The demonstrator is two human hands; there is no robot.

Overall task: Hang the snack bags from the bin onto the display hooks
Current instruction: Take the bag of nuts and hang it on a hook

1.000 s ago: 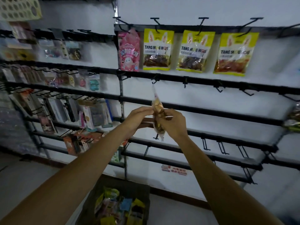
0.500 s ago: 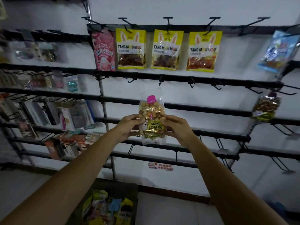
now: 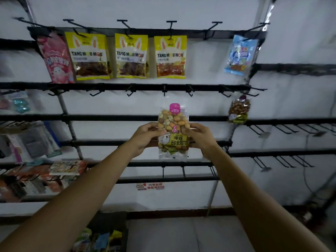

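rack [image 3: 109, 87]: mid-row hooks [image 3: 164, 90] free, just above bean bag [image 3: 172, 122], held upright at centre. Prob light, crinkly film, loose fill (likely slippery). L hand [image 3: 145, 139] + R hand [image 3: 201, 139]: fingers pinch its side edges. Better hold nearer pink header [image 3: 175, 108] for hooking.

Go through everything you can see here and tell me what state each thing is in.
Bean bag: held upright, not yet hooked.
Left grip: holds the bean bag.
Right grip: holds the bean bag.
Yellow bags: three, hanging on the top row.
Pink bag: hanging.
Blue bag: hanging.
Nut bag: hanging.
Bin: holds more bags.
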